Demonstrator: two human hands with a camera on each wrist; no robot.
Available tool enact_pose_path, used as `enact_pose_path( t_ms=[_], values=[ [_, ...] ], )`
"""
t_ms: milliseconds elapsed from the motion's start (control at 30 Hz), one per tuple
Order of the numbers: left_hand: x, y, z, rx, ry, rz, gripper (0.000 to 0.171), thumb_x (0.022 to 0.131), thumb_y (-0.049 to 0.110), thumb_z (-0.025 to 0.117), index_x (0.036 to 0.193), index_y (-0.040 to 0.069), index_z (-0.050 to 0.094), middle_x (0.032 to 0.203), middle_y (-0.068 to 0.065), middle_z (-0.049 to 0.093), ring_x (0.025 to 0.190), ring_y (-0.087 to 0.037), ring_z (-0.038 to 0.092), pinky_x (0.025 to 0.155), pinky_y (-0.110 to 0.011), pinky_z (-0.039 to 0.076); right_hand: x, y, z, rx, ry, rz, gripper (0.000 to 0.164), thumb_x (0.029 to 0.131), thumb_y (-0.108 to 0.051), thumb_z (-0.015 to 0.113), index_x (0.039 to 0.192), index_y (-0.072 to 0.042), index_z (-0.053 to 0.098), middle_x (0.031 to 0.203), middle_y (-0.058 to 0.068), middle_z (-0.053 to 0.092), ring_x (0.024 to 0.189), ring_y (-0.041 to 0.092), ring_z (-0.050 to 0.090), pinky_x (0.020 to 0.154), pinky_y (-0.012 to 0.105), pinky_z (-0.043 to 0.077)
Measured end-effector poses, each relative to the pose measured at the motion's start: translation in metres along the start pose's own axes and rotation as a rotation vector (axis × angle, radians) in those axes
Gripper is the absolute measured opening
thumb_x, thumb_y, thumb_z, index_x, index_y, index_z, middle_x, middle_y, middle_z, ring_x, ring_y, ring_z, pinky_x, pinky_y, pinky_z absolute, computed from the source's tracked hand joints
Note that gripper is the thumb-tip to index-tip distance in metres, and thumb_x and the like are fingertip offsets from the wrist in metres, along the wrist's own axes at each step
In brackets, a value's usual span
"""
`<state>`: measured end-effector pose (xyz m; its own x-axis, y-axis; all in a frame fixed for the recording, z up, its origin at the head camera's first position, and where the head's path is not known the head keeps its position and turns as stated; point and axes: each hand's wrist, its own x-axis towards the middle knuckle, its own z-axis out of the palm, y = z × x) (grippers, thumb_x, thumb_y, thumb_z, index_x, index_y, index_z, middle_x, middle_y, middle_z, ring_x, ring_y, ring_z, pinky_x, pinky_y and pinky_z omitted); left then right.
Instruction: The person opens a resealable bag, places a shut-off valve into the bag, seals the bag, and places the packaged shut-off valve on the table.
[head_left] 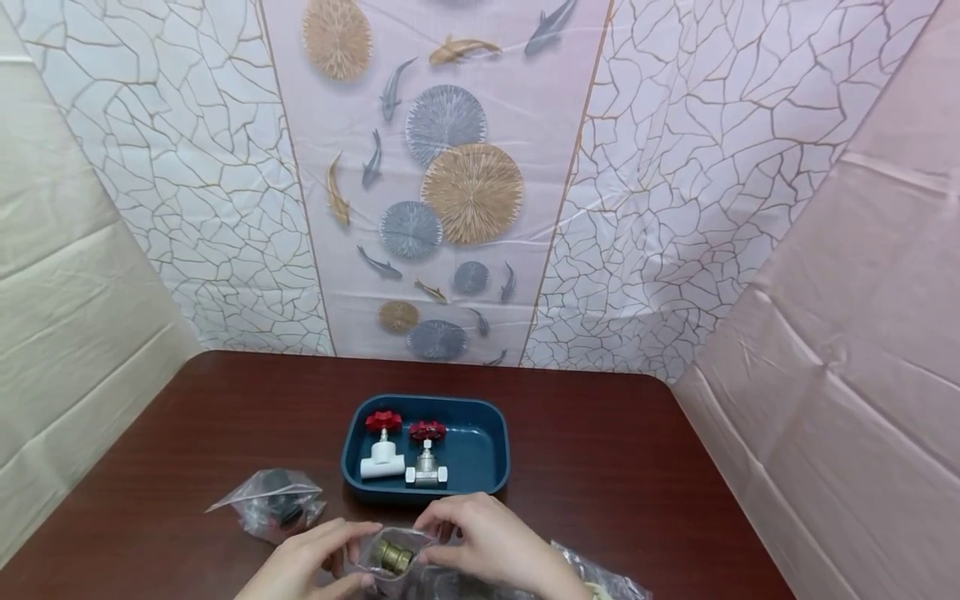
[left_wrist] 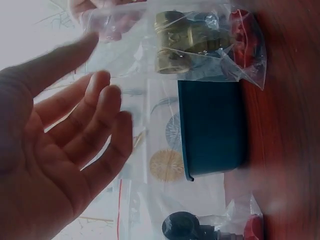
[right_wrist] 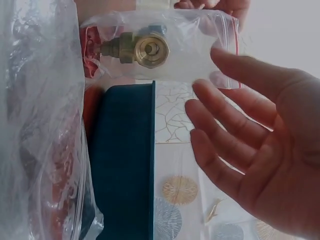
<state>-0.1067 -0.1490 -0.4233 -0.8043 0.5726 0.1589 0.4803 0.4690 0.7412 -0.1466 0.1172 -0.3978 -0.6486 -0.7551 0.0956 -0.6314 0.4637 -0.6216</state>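
Brass shows through the clear plastic between my hands: a valve (head_left: 394, 557) sits inside a zip bag (right_wrist: 190, 45), its red handwheel (right_wrist: 90, 51) at the bottom of the bag. The bag is just in front of the tray's near side, its mouth spread open toward me. My left hand (head_left: 318, 560) holds the mouth at its left side, thumb at the near edge and forefinger at the far one, a fair gap between them. My right hand (head_left: 498, 542) holds the opposite side with thumb and fingertips, the other fingers loosely bent. Neither hand touches the brass itself.

Beyond my fingers, the dark blue tray (head_left: 472, 454) rests on the reddish-brown table (head_left: 600, 467). In its left part a white valve (head_left: 382, 462) and a silver valve (head_left: 427, 468) are side by side, both with red handwheels toward the far rim. Left of the tray, nearer me, another clear bag (head_left: 255, 504) holds a black fitting (left_wrist: 182, 226) with a red part. More crinkled plastic (head_left: 600, 575) lies by my right wrist; I cannot make out its contents. A fish-patterned cloth (head_left: 465, 192) hangs behind the table.
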Motion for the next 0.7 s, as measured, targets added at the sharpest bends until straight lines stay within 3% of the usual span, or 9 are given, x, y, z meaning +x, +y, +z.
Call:
enact_pose_path(
  t_ms=[233, 467, 600, 700],
  values=[
    [-0.003, 0.001, 0.003, 0.144, 0.203, 0.071, 0.006, 0.086, 0.03, 0.066, 0.09, 0.025, 0.066, 0.081, 0.021, 0.052, 0.067, 0.004, 0.049, 0.054, -0.022, 0.045, 0.0, 0.001, 0.0, -0.005, 0.063, -0.021, 0.014, 0.088, -0.032, 0.063, 0.097, -0.023, 0.07, 0.083, -0.023, 0.061, 0.062, -0.008, 0.048, 0.055, 0.013, 0.042],
    [-0.004, 0.004, 0.003, 0.213, 0.263, 0.02, 0.004, 0.084, 0.034, 0.067, 0.083, 0.031, 0.067, 0.079, 0.023, 0.051, 0.067, 0.005, 0.048, 0.054, -0.02, 0.045, -0.007, 0.005, 0.004, 0.033, 0.122, -0.018, 0.01, 0.088, -0.031, 0.063, 0.092, -0.022, 0.066, 0.079, -0.02, 0.062, 0.062, -0.009, 0.052, 0.053, 0.014, 0.043],
    [-0.004, 0.007, 0.001, 0.218, 0.262, -0.028, 0.005, 0.083, 0.035, 0.068, 0.081, 0.033, 0.065, 0.078, 0.023, 0.05, 0.067, 0.004, 0.048, 0.055, -0.021, 0.046, -0.01, 0.007, 0.006, 0.042, 0.146, -0.002, 0.008, 0.088, -0.03, 0.063, 0.09, -0.022, 0.064, 0.077, -0.02, 0.062, 0.064, -0.009, 0.054, 0.053, 0.014, 0.044],
    [-0.003, 0.007, 0.0, 0.218, 0.267, -0.013, 0.005, 0.083, 0.034, 0.069, 0.081, 0.033, 0.064, 0.077, 0.023, 0.05, 0.067, 0.004, 0.048, 0.055, -0.022, 0.045, -0.011, 0.008, 0.005, 0.024, 0.157, -0.008, 0.007, 0.088, -0.029, 0.063, 0.089, -0.023, 0.065, 0.076, -0.021, 0.061, 0.064, -0.01, 0.054, 0.053, 0.013, 0.043]
  ],
)
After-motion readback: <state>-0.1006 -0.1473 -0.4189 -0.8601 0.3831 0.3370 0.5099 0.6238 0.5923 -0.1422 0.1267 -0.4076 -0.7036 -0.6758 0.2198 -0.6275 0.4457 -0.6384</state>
